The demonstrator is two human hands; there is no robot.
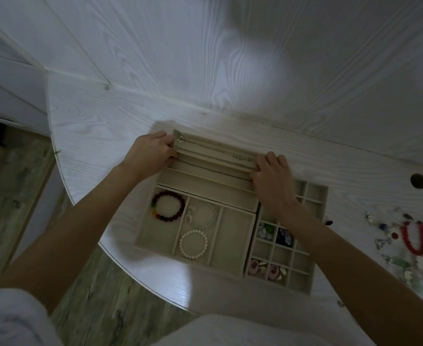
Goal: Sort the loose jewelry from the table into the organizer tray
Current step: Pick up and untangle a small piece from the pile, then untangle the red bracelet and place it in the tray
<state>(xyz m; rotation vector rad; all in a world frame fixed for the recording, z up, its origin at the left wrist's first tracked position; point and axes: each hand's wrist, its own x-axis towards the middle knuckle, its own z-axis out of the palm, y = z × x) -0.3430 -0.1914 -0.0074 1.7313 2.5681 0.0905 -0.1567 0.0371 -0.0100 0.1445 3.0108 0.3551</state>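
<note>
Here, white woodgrain table meets panelled wall.

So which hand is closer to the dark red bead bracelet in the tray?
The left. The left hand holds the left end of the long-slot tray, just above the dark red bead bracelet. The right hand is at that tray's right end, farther away.

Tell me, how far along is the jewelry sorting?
Partly done. Three bracelets lie in the wide tray, and some small pieces fill a few grid cells. Both hands, left and right, are at the ends of the long chain tray. A pile with a red bracelet waits on the table.
</note>
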